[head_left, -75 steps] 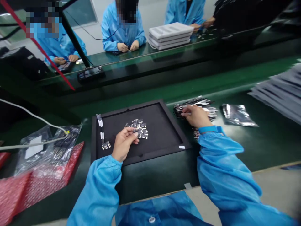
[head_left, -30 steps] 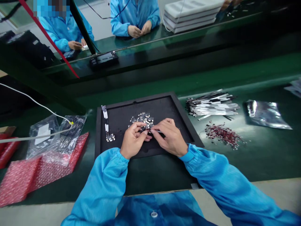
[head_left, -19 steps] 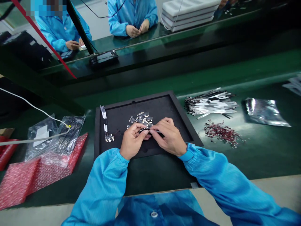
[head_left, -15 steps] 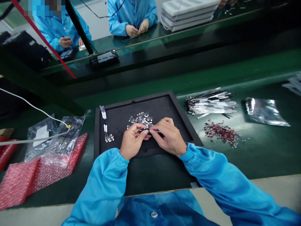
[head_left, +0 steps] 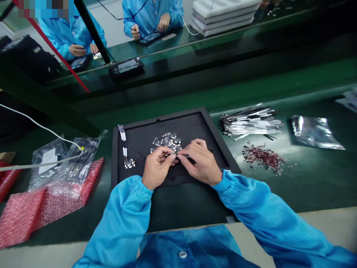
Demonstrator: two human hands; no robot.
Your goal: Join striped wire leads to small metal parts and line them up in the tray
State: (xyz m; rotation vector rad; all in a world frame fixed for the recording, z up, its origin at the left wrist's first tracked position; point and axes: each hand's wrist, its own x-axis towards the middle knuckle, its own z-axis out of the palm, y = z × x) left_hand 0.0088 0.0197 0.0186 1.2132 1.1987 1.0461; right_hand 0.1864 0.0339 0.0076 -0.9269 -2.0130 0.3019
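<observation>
Over the black tray, my left hand is closed in a pinch on a small circuit board, mostly hidden by the fingers. My right hand meets it fingertip to fingertip, pinching a thin flat cable whose end touches the board. Just beyond my fingers lies a heap of small circuit boards. At the tray's left side is a board with parts on it, and white-and-black flat cables run up from there.
Right of the tray lie a pile of flat cables, a heap of red-and-black wired parts and a silver bag. On the left are clear bags and red bubble wrap. Co-workers sit across the bench.
My hands stay almost in place, still pinched together at the board. Across the bench, a co-worker's hands have moved apart, and a dark flat device now shows beneath them.
</observation>
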